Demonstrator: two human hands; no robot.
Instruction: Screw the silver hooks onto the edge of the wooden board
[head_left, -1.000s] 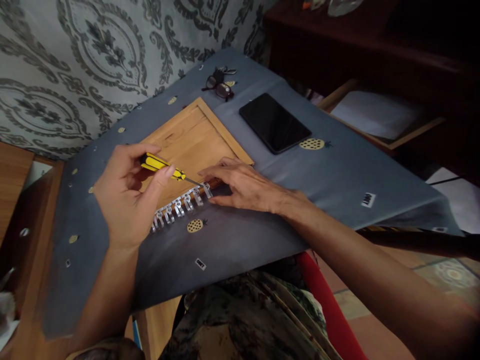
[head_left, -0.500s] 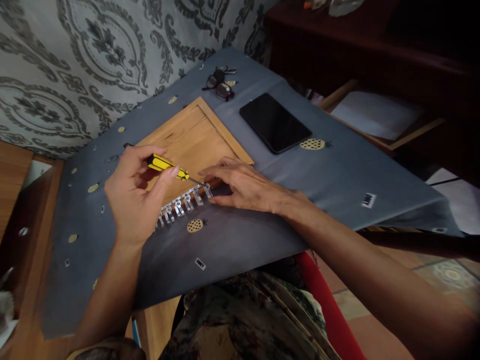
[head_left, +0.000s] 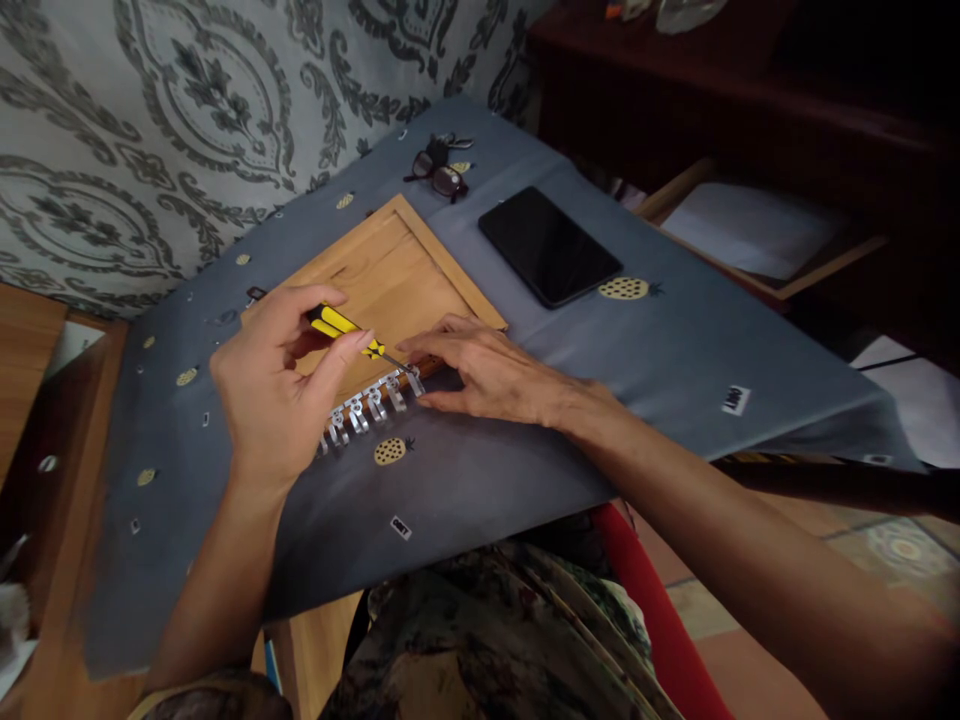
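Observation:
A yellow and black screwdriver [head_left: 341, 326] is pinched between the thumb and fingers of my left hand [head_left: 274, 390]. Its thin shaft slants down to the right, with the tip at the right end of a silver metal hook rail [head_left: 376, 404]. The rail has several curved hooks and lies along the near edge of a framed wooden board [head_left: 390, 280]. At that same end, my right hand [head_left: 491, 370] steadies the rail, its thumb on the near side and its fingers over the board's edge. The screw under the tip is too small to make out.
Beyond the board lie dark glasses [head_left: 437, 177] and keys [head_left: 457, 141]. A black tablet [head_left: 551, 245] rests to the board's right on the grey patterned tablecloth [head_left: 675, 370]. An open drawer [head_left: 757, 230] with papers stands at the right, and a patterned curtain [head_left: 202, 90] hangs behind.
My left hand and the screwdriver's handle have shifted slightly to the right, and the handle has turned a little. The tip stays at the rail's end; my right hand has not moved.

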